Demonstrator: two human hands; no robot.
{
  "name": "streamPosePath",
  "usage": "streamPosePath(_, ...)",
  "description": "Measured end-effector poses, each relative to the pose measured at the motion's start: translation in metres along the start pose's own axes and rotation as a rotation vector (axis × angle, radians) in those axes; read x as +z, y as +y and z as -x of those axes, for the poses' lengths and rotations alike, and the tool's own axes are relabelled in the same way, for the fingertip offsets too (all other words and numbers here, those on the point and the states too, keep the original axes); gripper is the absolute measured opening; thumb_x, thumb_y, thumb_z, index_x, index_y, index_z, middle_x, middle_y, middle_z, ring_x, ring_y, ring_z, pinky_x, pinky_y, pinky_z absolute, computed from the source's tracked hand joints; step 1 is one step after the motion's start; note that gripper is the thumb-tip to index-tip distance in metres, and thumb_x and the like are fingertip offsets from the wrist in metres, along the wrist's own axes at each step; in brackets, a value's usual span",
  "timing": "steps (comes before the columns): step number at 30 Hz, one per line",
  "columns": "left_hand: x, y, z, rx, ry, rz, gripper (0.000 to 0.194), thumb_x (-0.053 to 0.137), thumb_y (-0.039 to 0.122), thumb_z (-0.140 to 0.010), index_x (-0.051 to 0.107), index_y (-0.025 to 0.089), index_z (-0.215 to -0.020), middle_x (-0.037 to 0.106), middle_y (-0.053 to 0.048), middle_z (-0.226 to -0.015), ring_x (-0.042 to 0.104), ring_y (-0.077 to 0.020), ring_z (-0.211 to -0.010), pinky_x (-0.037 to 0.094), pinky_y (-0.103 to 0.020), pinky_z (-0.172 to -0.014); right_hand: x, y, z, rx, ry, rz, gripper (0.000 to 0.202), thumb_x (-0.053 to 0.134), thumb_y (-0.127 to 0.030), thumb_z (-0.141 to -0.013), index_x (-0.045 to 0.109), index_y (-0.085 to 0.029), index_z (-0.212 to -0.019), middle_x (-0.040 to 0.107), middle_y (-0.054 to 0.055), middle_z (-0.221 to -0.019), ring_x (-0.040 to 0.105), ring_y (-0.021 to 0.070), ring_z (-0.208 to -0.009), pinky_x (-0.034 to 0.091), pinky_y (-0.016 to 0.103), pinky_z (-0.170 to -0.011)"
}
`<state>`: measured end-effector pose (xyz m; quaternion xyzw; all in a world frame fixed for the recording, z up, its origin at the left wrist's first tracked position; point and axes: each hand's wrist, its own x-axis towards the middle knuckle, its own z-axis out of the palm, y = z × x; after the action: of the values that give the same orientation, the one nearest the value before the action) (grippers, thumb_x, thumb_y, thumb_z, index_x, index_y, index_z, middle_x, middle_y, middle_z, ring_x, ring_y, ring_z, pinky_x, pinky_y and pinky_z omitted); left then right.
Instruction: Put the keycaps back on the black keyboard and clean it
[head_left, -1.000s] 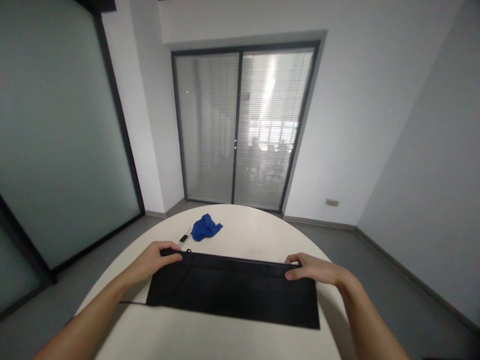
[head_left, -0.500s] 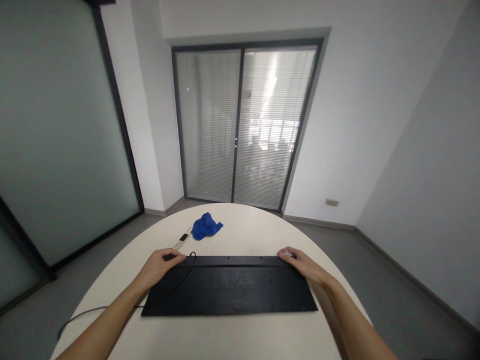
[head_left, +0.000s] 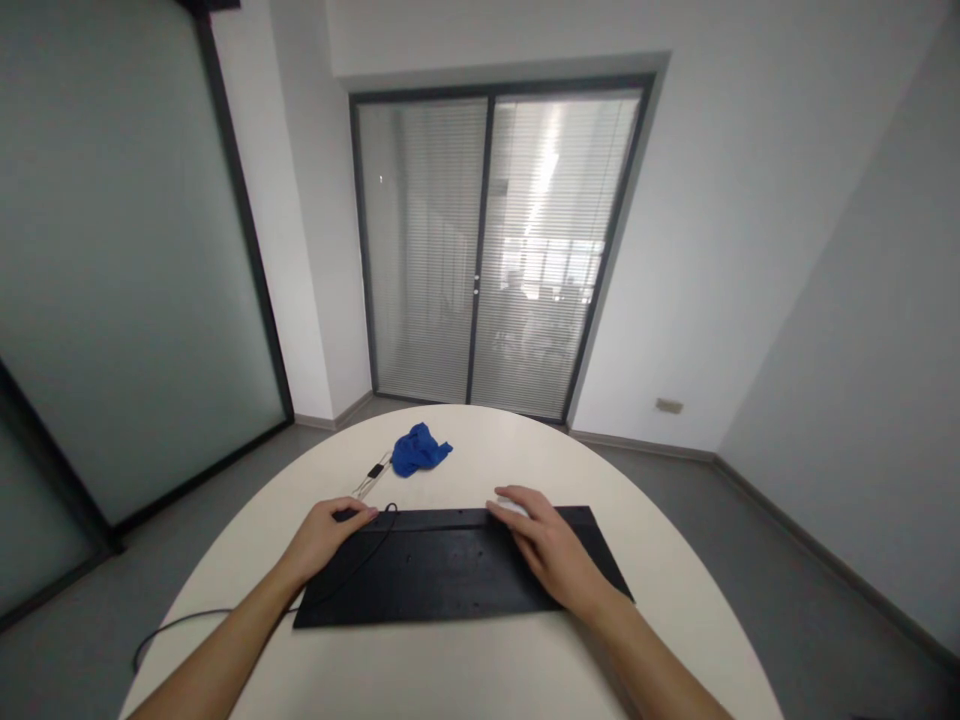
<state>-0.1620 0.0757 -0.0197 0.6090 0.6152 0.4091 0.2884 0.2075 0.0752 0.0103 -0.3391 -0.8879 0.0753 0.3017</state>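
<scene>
A black keyboard lies underside up on the pale round table, with a row of small screw holes along it. My left hand pinches its far left corner between thumb and fingers. A thin black cable loops over that corner and runs off to the left. My right hand is over the right half of the keyboard, with a small white pad under its fingers at the far edge. Whether that pad is cloth or paper is too small to tell.
A crumpled blue cloth lies on the far part of the table. Beside it, toward my left hand, is a small black piece with a pale cord. The table's curved edge borders a grey floor, with glass doors beyond.
My right hand has slid left along the far edge, from the keyboard's right corner to right of its middle, with the white pad. My left hand stays on the left corner.
</scene>
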Motion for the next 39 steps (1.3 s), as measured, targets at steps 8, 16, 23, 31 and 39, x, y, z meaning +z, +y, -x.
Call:
streamPosePath(8,-0.001,0.002,0.0,0.004,-0.013,-0.026,0.051,0.068,0.068,-0.07,0.078,0.019,-0.08,0.078,-0.006,-0.089,0.067,-0.0322,-0.095,0.044,-0.037,-0.091,0.023,0.005,0.0,0.003,-0.139,0.045,0.054,0.038,-0.011,-0.095,0.048,-0.026,-0.146,0.05,0.006,-0.149,0.043,0.0231,-0.139,0.036,0.046,-0.117)
streamPosePath(16,-0.001,0.003,0.001,0.02,-0.017,-0.023,0.048,0.068,0.065,-0.073,0.078,0.019,-0.082,0.077,-0.007,-0.09,0.067,-0.0314,-0.094,0.044,-0.037,-0.09,0.004,0.04,0.005,0.177,0.114,0.096,0.054,0.037,-0.007,-0.089,0.057,-0.025,-0.136,0.059,0.009,-0.137,0.052,0.0245,-0.127,0.041,0.049,-0.11)
streamPosePath(23,-0.001,-0.001,-0.001,0.026,-0.028,-0.04,0.047,0.067,0.063,-0.074,0.078,0.019,-0.083,0.077,-0.007,-0.09,0.067,-0.0317,-0.094,0.044,-0.037,-0.091,-0.003,0.067,0.014,0.256,0.061,0.072,0.044,0.037,-0.011,-0.09,0.061,-0.021,-0.125,0.065,0.01,-0.126,0.058,0.0239,-0.118,0.044,0.044,-0.106)
streamPosePath(31,0.001,-0.006,-0.002,0.023,0.008,-0.046,0.046,0.069,0.063,-0.071,0.078,0.02,-0.081,0.077,-0.006,-0.09,0.067,-0.0316,-0.093,0.044,-0.038,-0.09,-0.03,0.127,0.038,0.568,0.308,0.231,0.038,0.039,-0.023,-0.088,0.063,-0.015,-0.117,0.064,0.015,-0.127,0.059,0.0262,-0.121,0.042,0.043,-0.108)
streamPosePath(39,0.001,-0.005,-0.001,0.01,0.016,-0.041,0.046,0.069,0.064,-0.07,0.079,0.02,-0.081,0.078,-0.007,-0.09,0.067,-0.0321,-0.094,0.044,-0.039,-0.092,-0.042,0.134,0.051,0.731,0.194,0.284,0.043,0.046,-0.035,-0.088,0.073,-0.012,-0.113,0.071,0.017,-0.117,0.064,0.0328,-0.114,0.048,0.047,-0.101)
